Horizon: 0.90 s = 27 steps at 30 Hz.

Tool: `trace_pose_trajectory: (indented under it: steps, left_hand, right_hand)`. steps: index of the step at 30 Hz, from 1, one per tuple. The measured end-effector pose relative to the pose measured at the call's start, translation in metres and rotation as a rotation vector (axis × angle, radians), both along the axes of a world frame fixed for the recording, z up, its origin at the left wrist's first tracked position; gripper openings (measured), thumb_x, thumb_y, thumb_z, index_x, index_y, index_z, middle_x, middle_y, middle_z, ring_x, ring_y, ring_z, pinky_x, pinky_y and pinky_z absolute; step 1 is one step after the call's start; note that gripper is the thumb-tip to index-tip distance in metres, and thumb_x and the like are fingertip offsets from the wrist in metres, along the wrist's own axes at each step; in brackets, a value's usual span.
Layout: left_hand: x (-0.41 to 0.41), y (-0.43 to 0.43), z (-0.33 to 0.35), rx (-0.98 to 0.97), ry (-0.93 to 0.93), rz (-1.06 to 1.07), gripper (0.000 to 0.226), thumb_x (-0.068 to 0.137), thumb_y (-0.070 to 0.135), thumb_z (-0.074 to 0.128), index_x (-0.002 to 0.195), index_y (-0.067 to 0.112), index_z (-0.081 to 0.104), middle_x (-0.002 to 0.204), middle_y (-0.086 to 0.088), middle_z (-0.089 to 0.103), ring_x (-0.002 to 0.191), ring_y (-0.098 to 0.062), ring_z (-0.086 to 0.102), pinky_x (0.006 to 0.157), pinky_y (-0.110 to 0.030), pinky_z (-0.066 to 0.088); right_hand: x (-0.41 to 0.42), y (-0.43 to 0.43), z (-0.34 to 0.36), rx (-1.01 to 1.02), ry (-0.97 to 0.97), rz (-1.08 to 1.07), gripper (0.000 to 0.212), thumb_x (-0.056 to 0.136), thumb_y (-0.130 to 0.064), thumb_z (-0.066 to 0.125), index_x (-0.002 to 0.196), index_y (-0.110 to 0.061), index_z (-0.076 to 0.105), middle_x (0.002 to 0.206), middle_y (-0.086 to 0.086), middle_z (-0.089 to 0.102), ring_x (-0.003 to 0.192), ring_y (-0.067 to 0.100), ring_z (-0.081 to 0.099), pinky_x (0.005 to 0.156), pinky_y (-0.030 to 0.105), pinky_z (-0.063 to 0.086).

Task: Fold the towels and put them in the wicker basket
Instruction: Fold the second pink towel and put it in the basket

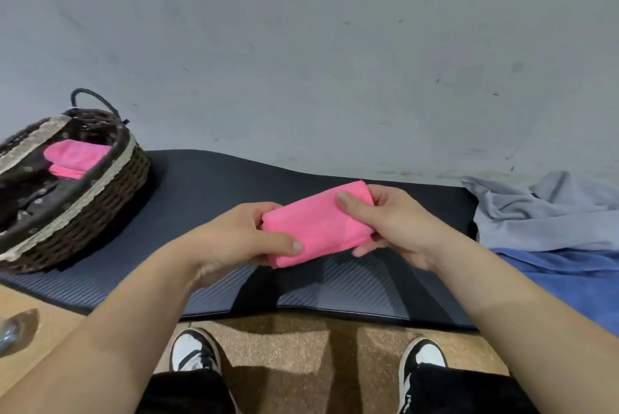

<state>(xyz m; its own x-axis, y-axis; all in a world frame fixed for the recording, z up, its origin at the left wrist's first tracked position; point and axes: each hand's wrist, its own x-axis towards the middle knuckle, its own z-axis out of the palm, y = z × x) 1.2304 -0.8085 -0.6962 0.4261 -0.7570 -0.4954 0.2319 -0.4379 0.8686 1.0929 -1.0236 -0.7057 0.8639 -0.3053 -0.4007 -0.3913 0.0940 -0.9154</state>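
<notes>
from my feed i see a pale grey wall [301,45] up top, scuffed with little dark marks. below it a dark ribbed mat [207,185] runs side to side over a tan surface [40,304]. the floor [284,336] is speckled brown with soft shadows across it.

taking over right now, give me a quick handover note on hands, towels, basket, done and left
Left hand and right hand each grip an end of the folded pink towel, held above the black ribbed mat.
Dark wicker basket sits at the mat's left end, stacked pink towels already inside.
Left: put this towel in the basket; the crumpled grey cloth and blue cloth at the right look unfolded.
</notes>
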Motion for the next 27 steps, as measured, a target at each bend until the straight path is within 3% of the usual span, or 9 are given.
trace_pose_trajectory:
  steps: [4,8,11,15,21,24,27]
  left_hand:
    - [0.015,0.028,0.005,-0.046,-0.008,0.200,0.051,0.066,0.000,0.081,0.115,0.003,0.068,0.107,-0.019,0.071,0.087,-0.027,0.072,0.071,-0.035,0.059]
    - [0.023,0.044,0.007,-0.277,0.048,0.624,0.038,0.081,-0.002,0.079,0.117,0.001,0.068,0.103,-0.018,0.074,0.081,-0.021,0.068,0.083,-0.038,0.056]
    - [0.022,0.057,0.007,-0.303,0.137,0.652,0.030,0.087,0.010,0.079,0.115,0.007,0.067,0.097,-0.014,0.073,0.088,-0.027,0.071,0.093,-0.047,0.060]
    - [0.028,0.073,0.009,-0.283,0.121,0.687,0.039,0.089,0.014,0.077,0.124,0.015,0.061,0.116,-0.017,0.072,0.103,-0.035,0.074,0.087,-0.054,0.062]
    - [0.096,0.132,0.050,-0.300,-0.086,0.875,0.040,0.092,0.007,0.076,0.127,0.010,0.057,0.113,-0.013,0.064,0.081,-0.020,0.070,0.077,-0.050,0.065]
    - [0.151,0.173,0.078,-0.279,-0.207,1.033,0.048,0.093,0.010,0.075,0.134,0.012,0.051,0.124,-0.011,0.063,0.093,-0.026,0.074,0.063,-0.039,0.064]
    - [0.197,0.207,0.080,-0.148,-0.413,1.091,0.061,0.092,0.010,0.076,0.144,0.016,0.044,0.126,-0.004,0.059,0.106,-0.027,0.070,0.079,-0.044,0.065]
  right_hand:
    - [0.011,0.033,0.011,0.056,0.079,0.120,0.052,0.088,-0.049,0.074,0.126,-0.015,0.063,0.095,0.021,0.077,0.077,0.034,0.076,0.063,0.036,0.066]
    - [0.028,0.073,0.017,0.237,-0.050,-0.022,0.051,0.084,-0.030,0.077,0.128,-0.009,0.061,0.099,0.020,0.075,0.083,0.034,0.076,0.070,0.037,0.066]
    - [0.042,0.107,0.017,0.234,-0.115,-0.128,0.042,0.090,-0.025,0.075,0.125,-0.007,0.061,0.098,0.021,0.076,0.079,0.032,0.076,0.070,0.037,0.065]
    - [0.060,0.143,0.015,0.132,-0.113,-0.182,0.038,0.093,-0.033,0.074,0.122,-0.010,0.065,0.094,0.018,0.079,0.079,0.034,0.076,0.072,0.040,0.065]
    - [0.120,0.172,0.039,-0.026,-0.014,-0.054,0.048,0.095,-0.061,0.060,0.118,-0.020,0.067,0.107,0.007,0.078,0.095,0.020,0.077,0.083,0.041,0.064]
    - [0.160,0.193,0.058,-0.051,-0.005,-0.018,0.049,0.101,-0.060,0.052,0.125,-0.019,0.060,0.109,0.006,0.075,0.096,0.020,0.076,0.082,0.040,0.064]
    - [0.195,0.216,0.069,-0.031,0.020,0.021,0.050,0.103,-0.057,0.048,0.133,-0.018,0.057,0.108,0.006,0.075,0.094,0.021,0.077,0.078,0.039,0.065]
